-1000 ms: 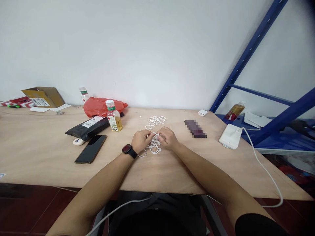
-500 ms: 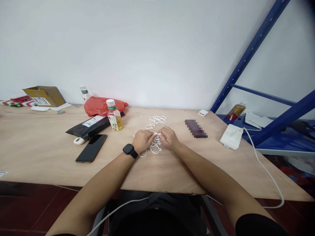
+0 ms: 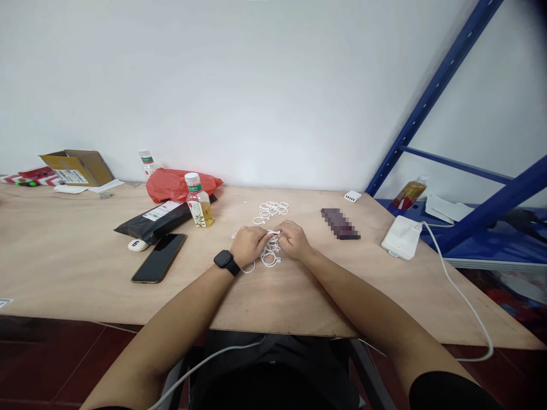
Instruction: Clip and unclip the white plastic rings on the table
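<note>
Both hands meet at the middle of the wooden table. My left hand, with a black watch on its wrist, and my right hand each pinch a white plastic ring held between them. Below the fingers hangs a linked bunch of white rings that rests on the table. A loose pile of white rings lies just beyond the hands.
Left of the hands lie a black phone, a black parcel bag, a tea bottle, a red bag and a cardboard box. To the right are a dark blurred object, a white power bank with cable, and blue shelving.
Almost nothing differs. My hands stay together on the ring and have shifted very slightly; the bunch of rings beneath them moved a little.
</note>
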Available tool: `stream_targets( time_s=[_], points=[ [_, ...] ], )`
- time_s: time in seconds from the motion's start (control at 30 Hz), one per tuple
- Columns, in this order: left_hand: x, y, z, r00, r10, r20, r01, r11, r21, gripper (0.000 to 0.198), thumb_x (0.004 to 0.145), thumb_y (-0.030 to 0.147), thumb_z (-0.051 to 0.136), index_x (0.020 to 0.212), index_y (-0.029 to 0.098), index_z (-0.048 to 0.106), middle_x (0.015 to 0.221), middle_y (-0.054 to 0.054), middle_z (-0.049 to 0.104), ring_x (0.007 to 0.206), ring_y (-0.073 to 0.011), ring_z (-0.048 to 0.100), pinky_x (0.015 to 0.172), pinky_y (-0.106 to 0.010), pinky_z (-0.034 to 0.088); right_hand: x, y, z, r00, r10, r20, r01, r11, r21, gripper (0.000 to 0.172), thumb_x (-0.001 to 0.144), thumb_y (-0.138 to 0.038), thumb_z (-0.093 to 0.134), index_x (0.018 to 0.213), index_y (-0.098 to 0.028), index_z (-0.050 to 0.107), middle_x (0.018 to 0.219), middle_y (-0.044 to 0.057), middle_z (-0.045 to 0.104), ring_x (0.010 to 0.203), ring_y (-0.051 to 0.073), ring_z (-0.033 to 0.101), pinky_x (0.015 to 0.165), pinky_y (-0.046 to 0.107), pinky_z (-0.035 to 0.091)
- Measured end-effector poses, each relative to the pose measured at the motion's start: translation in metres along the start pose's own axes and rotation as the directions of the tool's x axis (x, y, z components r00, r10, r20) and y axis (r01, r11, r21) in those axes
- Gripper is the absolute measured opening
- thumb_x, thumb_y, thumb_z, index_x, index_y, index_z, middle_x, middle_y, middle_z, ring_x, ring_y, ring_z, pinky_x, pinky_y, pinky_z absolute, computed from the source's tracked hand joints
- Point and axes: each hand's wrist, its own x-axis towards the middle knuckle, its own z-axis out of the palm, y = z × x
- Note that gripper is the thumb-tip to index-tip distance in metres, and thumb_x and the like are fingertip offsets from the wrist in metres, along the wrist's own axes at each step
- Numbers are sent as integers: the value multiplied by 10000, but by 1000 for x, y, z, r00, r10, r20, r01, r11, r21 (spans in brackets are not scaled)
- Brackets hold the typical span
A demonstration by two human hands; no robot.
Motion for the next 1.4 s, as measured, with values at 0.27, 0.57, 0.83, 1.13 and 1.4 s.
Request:
stream_targets(
  time_s=[0.27, 0.57, 0.83, 1.13, 1.4],
  points=[
    [1, 2, 5, 1000, -30, 2, 30, 998, 46, 398, 980, 414, 402, 810, 194, 688, 803, -86, 685, 823, -213, 595, 773, -329, 364, 2, 2, 6, 993, 119, -4, -118, 989, 88, 241, 762, -101, 413, 751, -204, 630, 743, 35, 663, 736, 191, 603, 723, 314, 471],
    [7, -19, 5, 979, -198, 41, 197, 980, 41, 462, 956, 543, 379, 1222, 261, 630, 1315, -81, 601, 1239, -284, 480, 1040, -477, 269, 2, 14, 6, 965, 253, -72, -250, 967, 48, 230, 845, -172, 494, 985, -205, 673, 981, 52, 713, 927, 205, 633, 839, 336, 479],
    [11, -27, 7, 940, -285, 189, 254, 952, 172, 493, 947, 588, 325, 1024, 286, 707, 1176, -52, 677, 1154, -287, 530, 1056, -557, 198, 2, 12, 3, 990, 128, 59, -115, 976, -184, 219, 849, -225, 601, 1056, -208, 672, 843, 35, 726, 824, 209, 645, 847, 354, 443],
    [10, -30, 8, 938, -346, -22, 343, 917, 205, 325, 922, 414, 462, 1032, 243, 716, 1146, -97, 675, 1094, -283, 546, 970, -481, 281, 0, 14, 6, 984, 173, 49, -162, 971, -175, 180, 859, -201, 585, 1008, -215, 685, 830, 20, 738, 789, 187, 663, 818, 327, 451],
    [7, -39, 11, 885, -457, 90, 432, 877, 211, 286, 901, 275, 451, 959, 267, 731, 1149, -56, 693, 1095, -276, 560, 956, -471, 303, -1, 15, 6, 983, 170, 72, -157, 974, -161, 151, 872, -212, 568, 923, -223, 710, 890, 28, 749, 826, 191, 671, 825, 327, 469]
  ],
)
